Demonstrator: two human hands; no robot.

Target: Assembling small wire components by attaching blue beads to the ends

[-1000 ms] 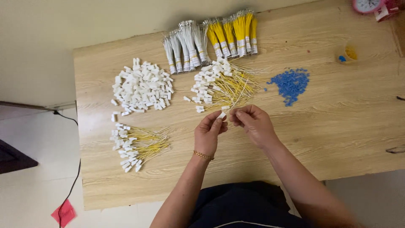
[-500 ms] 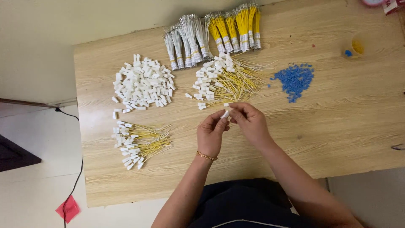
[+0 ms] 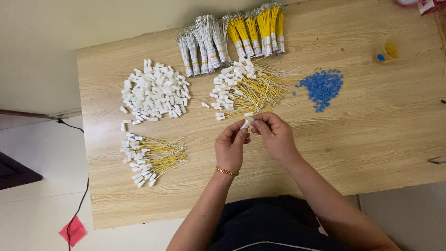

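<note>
A pale wooden bench [image 3: 371,139] stands on a light floor. Near its centre the left hand [image 3: 231,148] and right hand [image 3: 275,135] meet, fingertips pinched together on one small white connector [image 3: 245,124]. At 12 o'clock from them lies a heap of yellow-wired connectors [image 3: 246,88]; blue beads [image 3: 322,85] at 2 o'clock; loose white housings [image 3: 155,93] at 10 o'clock.

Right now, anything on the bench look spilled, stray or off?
Nothing damaged. A few white connectors lie loose between the white connector pile and the lower wired bunch. Blue pieces lie scattered outside the small cup. Left hand and right hand pinch one white connector.
</note>
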